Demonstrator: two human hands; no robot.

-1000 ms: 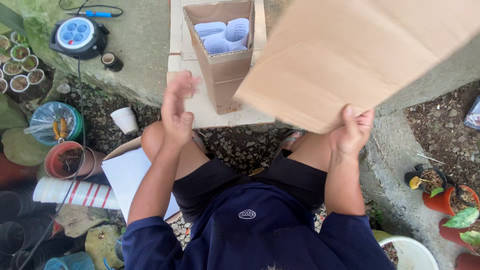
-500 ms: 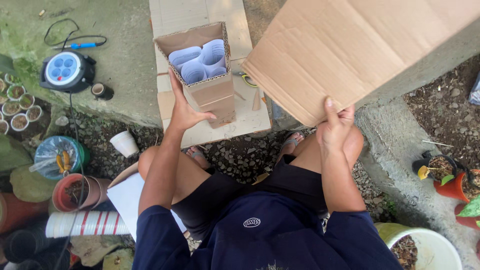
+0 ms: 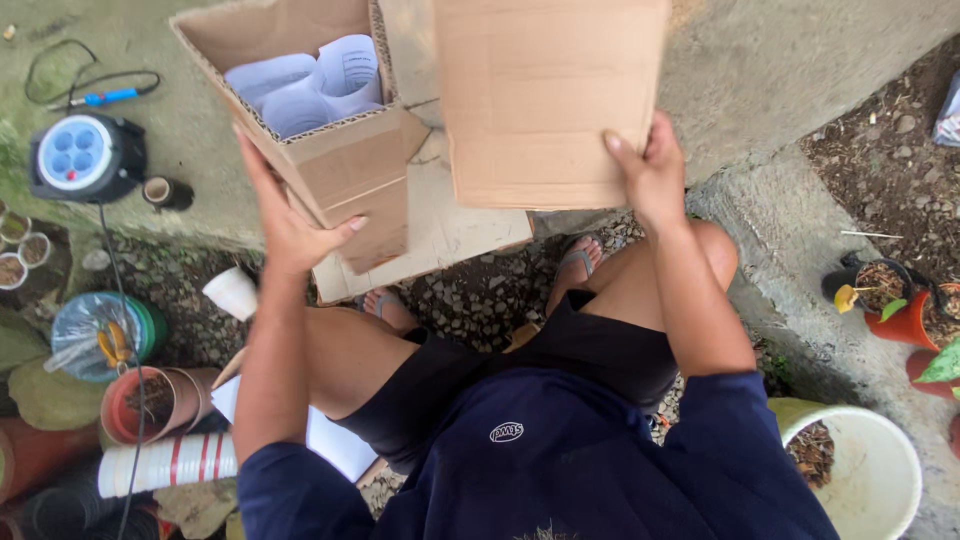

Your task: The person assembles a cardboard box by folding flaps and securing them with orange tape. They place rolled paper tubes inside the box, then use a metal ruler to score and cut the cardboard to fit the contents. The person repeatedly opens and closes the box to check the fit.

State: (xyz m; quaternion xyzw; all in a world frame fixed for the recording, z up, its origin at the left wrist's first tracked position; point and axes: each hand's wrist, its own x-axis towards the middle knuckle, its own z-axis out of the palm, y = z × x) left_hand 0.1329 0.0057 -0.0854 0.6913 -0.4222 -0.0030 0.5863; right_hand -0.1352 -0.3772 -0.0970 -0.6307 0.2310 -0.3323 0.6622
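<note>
My left hand (image 3: 290, 220) grips the side of an open cardboard box (image 3: 340, 160) and holds it up, tilted. Inside the box lie several rolled white paper sheets (image 3: 300, 90). My right hand (image 3: 650, 170) holds a flat brown cardboard sheet (image 3: 545, 95) by its lower right corner, up beside the box. Under both lies another flat piece of cardboard (image 3: 450, 230) on the concrete. I am sitting with bare knees and sandalled feet (image 3: 580, 260) on gravel.
A black cable reel (image 3: 85, 155) with a blue face and a blue-handled tool (image 3: 110, 97) lie on the concrete at left. Clay pots (image 3: 150, 400), stacked cups (image 3: 165, 465) and a white cup (image 3: 232, 292) stand lower left. A white bucket (image 3: 865, 470) and potted plants (image 3: 900, 310) are at right.
My left hand has closed on the box and lifted it nearer. My right hand has swung the cardboard sheet from the right toward the middle, next to the box.
</note>
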